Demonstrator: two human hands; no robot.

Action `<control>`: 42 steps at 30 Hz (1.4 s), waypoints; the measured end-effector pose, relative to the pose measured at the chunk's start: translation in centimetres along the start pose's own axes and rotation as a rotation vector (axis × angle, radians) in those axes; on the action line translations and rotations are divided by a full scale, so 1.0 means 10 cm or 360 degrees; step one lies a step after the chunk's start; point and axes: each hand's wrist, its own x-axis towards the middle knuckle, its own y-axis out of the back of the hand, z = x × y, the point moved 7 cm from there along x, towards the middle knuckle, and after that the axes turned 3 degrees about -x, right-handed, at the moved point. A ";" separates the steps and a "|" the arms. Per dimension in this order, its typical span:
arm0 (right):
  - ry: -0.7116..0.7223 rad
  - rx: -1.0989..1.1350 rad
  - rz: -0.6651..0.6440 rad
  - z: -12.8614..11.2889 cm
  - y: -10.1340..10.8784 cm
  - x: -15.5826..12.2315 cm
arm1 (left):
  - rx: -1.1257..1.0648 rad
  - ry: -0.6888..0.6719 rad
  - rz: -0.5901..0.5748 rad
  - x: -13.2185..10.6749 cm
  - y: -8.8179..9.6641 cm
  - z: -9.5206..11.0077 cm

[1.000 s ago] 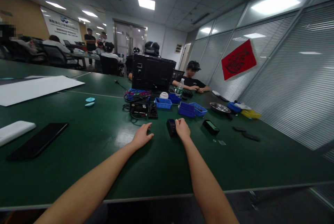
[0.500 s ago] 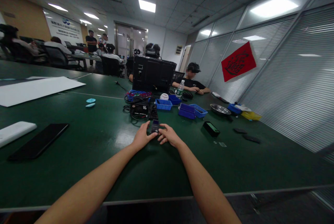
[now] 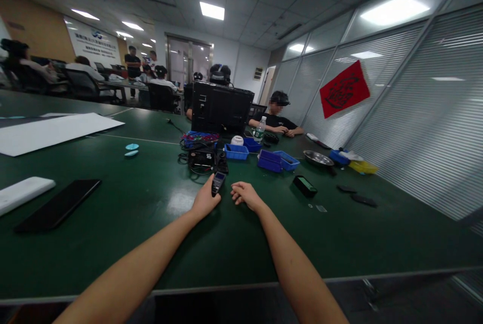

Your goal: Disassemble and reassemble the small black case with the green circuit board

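Observation:
My left hand (image 3: 206, 200) is closed around a small black handheld device (image 3: 218, 183) with a greyish screen at its top end; its exact kind is too small to tell. The device tilts, its screen end leaning away from me and to the right. To the right, apart from the device, my right hand (image 3: 244, 195) hovers low over the green table (image 3: 226, 248). Its fingers are loosely bent and a little apart, with nothing visible in them. Just beyond the device lies a black box-shaped unit (image 3: 202, 158) with tangled cables.
Blue trays (image 3: 236, 152), a ball (image 3: 237, 140), a water bottle (image 3: 260, 129) and a monitor (image 3: 222, 107) stand farther back. A black box (image 3: 305, 186) and a metal bowl (image 3: 318, 158) are on the right. A black slab (image 3: 58, 205) lies left. A person (image 3: 279, 117) sits across the table.
My right hand has let go of the device and drawn slightly to the right. My left hand has moved the device a little left and tilted it.

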 end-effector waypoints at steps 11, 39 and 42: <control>0.0025 0.0103 -0.0143 -0.01 0.03 -0.02 | 0.0135 0.0230 0.0064 -0.09 0.21 -0.13; 0.0058 0.0060 -0.0177 0.05 0.06 0.03 | 0.0433 0.0994 0.1069 -0.27 2.27 -1.42; 0.0065 0.0046 -0.0175 0.05 0.06 0.04 | 0.0452 0.1014 0.1073 -0.26 2.29 -1.43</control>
